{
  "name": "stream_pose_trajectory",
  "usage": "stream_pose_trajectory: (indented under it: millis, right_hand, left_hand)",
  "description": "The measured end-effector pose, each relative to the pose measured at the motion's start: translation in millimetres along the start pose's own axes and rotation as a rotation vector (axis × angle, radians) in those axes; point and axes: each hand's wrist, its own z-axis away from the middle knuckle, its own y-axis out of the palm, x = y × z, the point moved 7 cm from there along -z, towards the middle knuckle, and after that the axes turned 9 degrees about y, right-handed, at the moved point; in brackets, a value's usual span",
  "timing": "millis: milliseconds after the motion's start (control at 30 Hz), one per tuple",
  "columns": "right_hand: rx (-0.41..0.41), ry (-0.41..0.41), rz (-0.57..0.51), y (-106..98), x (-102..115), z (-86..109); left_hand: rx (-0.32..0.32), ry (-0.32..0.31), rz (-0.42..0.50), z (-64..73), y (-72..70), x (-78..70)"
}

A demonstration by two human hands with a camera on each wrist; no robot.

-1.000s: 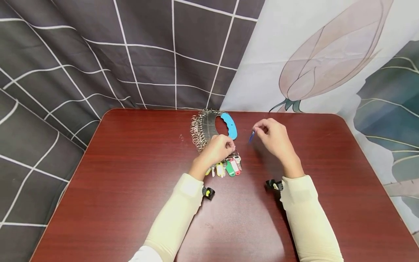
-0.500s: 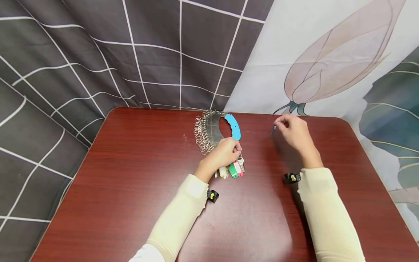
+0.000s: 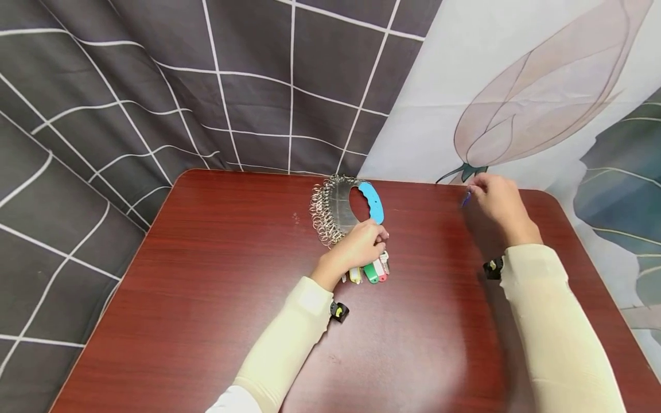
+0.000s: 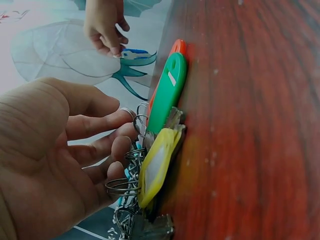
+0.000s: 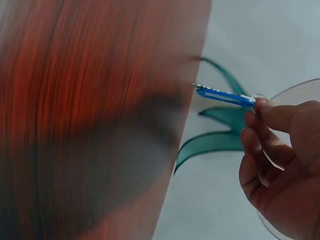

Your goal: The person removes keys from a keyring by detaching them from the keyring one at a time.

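In the head view my left hand [image 3: 358, 244] is over the lower end of a metal key-ring holder [image 3: 342, 206] with a blue handle [image 3: 375, 203]. Loosely curled, its fingers [image 4: 120, 150] touch the wire rings [image 4: 122, 187] in the left wrist view; no firm pinch shows. From these rings hang a yellow tag [image 4: 155, 167], a green tag [image 4: 170, 90], a red tag [image 4: 179, 47] and keys. Off to the far right, my right hand [image 3: 501, 201] pinches the ring of a key with a blue tag [image 5: 225, 96], held above the table.
The reddish-brown table [image 3: 206, 275] ends at the back against a dark gridded cloth [image 3: 248, 103] and a white cloth with a printed flower [image 3: 527, 115]. Several bare rings [image 3: 321, 212] line the holder's curved edge.
My right hand has moved right and toward the back edge with the blue-tagged key. My left hand has shifted slightly right at the holder, its thumb and index finger looking looser. The head view has turned slightly.
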Motion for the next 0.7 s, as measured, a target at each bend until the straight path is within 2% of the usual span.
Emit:
stream_pose_trajectory:
  millis: [233, 333, 533, 700]
  right_hand:
    - [0.05, 0.012, 0.204, -6.4, -20.2, -7.0]
    - [0.033, -0.025, 0.332, -9.4, -23.9, -9.3]
    - [0.008, -0.156, 0.56, -1.1, -12.6, -12.7]
    - [0.047, -0.212, 0.608, 16.6, -0.7, -18.5]
  left_hand:
    - [-0.001, -0.006, -0.006, 1.1, 0.4, 0.5]
    - [-0.006, -0.012, 0.004, 0.7, 1.0, 0.8]
    - [-0.012, -0.023, 0.007, 0.7, 1.0, 1.6]
    - [0.0, -0.027, -0.001, 1.6, 1.3, 0.3]
